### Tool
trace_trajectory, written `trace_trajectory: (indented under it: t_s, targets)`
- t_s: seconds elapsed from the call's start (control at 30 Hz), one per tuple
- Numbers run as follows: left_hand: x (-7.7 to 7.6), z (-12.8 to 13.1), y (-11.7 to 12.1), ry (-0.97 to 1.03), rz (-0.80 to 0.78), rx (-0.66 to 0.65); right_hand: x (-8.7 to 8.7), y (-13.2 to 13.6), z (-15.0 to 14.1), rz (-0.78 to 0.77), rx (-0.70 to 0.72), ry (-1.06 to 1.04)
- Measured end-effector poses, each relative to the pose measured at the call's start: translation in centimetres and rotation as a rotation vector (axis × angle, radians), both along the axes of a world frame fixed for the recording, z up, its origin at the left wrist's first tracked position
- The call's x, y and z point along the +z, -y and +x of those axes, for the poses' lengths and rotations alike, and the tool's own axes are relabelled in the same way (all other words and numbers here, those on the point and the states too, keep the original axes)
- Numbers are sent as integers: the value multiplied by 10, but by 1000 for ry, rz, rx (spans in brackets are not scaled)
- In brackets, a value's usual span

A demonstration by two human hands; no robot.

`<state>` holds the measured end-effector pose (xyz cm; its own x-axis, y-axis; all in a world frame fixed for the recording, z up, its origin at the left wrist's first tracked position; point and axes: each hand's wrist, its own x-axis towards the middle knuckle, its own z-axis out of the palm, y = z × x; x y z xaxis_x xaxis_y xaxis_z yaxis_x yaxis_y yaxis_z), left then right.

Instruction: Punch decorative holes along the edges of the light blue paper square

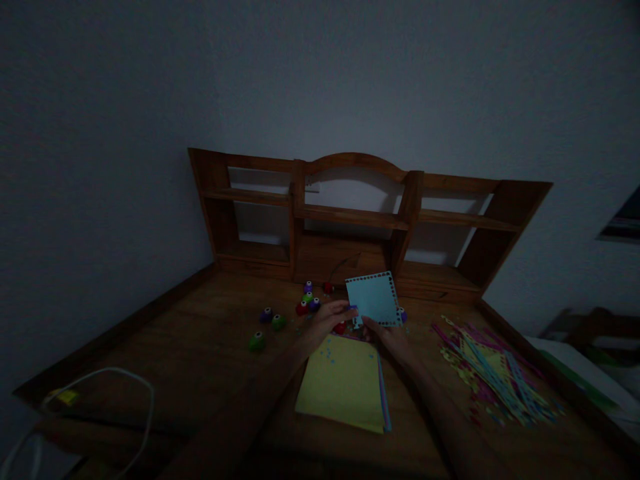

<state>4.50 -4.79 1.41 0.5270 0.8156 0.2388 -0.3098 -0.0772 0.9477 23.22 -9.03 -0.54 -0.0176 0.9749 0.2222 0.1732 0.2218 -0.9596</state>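
Observation:
A light blue paper sheet (374,300) is held tilted up above the desk, with small punched shapes running along its top, right and lower left edges. My right hand (381,333) pinches its lower edge. At the lower left corner of the sheet, my left hand (334,313) is closed around a small purple paper punch (353,311), mostly hidden by the fingers. Just below both hands lies a stack of yellow paper (343,383), with blue and pink sheets showing at its edges and blue punched bits on top. A red punch (340,327) shows partly behind my left hand.
Several small punches with eye-like tops stand to the left, among them a green punch (257,341) and a red punch (302,308). Coloured paper strips (500,373) lie heaped at right. A wooden shelf unit (350,217) backs the desk; a white cable (150,407) loops at front left.

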Motion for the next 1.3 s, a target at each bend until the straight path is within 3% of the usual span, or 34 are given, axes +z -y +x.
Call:
trace_trajectory:
  t_s: [0.27, 0.77, 1.03, 1.3]
  targets:
    - [1, -1, 2, -73, 2, 82, 4, 3, -1, 12, -18, 50]
    - [-5, -1, 1, -48, -11, 48, 2, 6, 1, -5, -22, 99]
    - [6, -4, 10, -103, -60, 122, 5, 9, -2, -8, -30, 102]
    - [-10, 7, -1, -59, -47, 133, 1, 6, 0, -13, -10, 123]
